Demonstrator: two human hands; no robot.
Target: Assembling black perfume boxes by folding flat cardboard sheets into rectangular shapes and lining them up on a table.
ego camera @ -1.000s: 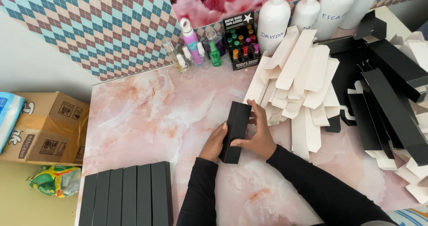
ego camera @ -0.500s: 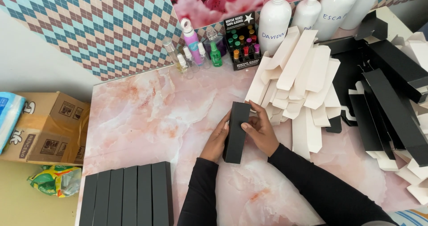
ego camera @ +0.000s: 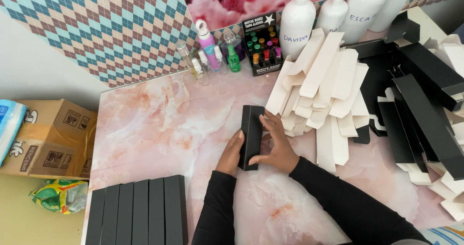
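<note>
Both hands' fingers press a slim black box (ego camera: 252,133) from either side, left hand (ego camera: 231,154) and right hand (ego camera: 275,146) gripping it upright on the pink marble table (ego camera: 159,129), beside fanned cream cardboard sleeves (ego camera: 321,85); finished black boxes (ego camera: 137,211) lie lower left

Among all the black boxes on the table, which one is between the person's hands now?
The single black box at the table's centre, held between left hand and right hand. The finished black boxes stand untouched in a row at the front left.

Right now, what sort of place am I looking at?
Likely a small home packing station for perfume: a pink marble-look tabletop, white bulk bottles, small spray bottles, stacks of flat box blanks, and both hands on a slim black box.
</note>
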